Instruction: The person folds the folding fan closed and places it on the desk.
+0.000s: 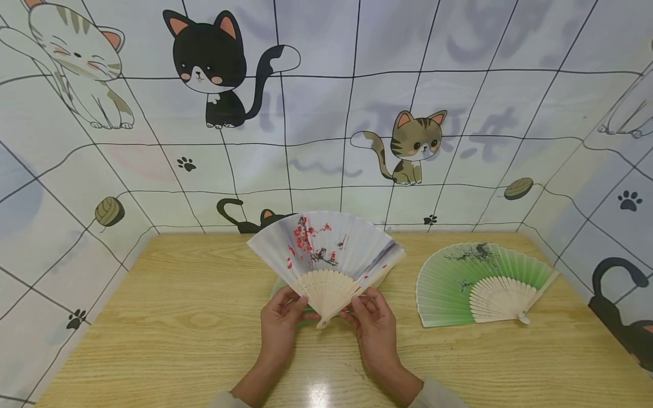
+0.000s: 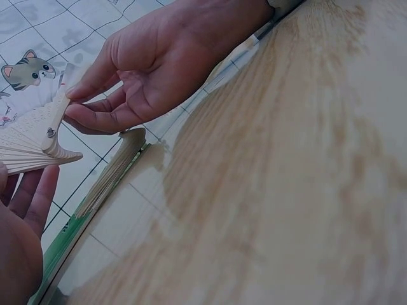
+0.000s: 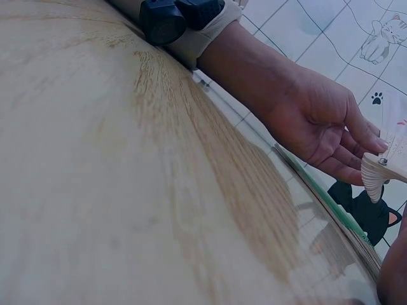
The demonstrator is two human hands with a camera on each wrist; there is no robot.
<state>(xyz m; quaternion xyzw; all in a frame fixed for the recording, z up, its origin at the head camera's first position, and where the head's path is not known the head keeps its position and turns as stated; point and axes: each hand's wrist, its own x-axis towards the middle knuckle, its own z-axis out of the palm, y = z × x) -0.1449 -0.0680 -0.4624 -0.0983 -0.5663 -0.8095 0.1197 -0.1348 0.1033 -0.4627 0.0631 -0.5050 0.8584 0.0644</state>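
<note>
The white fan [image 1: 352, 238] is spread wide and held up above the table [image 1: 178, 323], its leaf facing the person and its pivot pointing down between the hands. The left hand [image 1: 280, 320] pinches its left edge near the pivot — thumb in front, fingers curled behind the ribs, with little gap between them. The right hand [image 1: 376, 331] does the same on the right edge, thumb and bent fingertips closed on the outer rib. Red blossoms and small dark birds are printed on the white leaf. Behind and below it lies the lower fan [image 2: 111, 175], green with wooden ribs, mostly hidden from the head view; the left wrist view shows it on the table, under the hands. The green fan [image 1: 444, 289] lies spread on the table to the right, well apart from both hands. A backdrop [image 1: 326, 107] printed with cats — black, striped and pale — stands behind.
</note>
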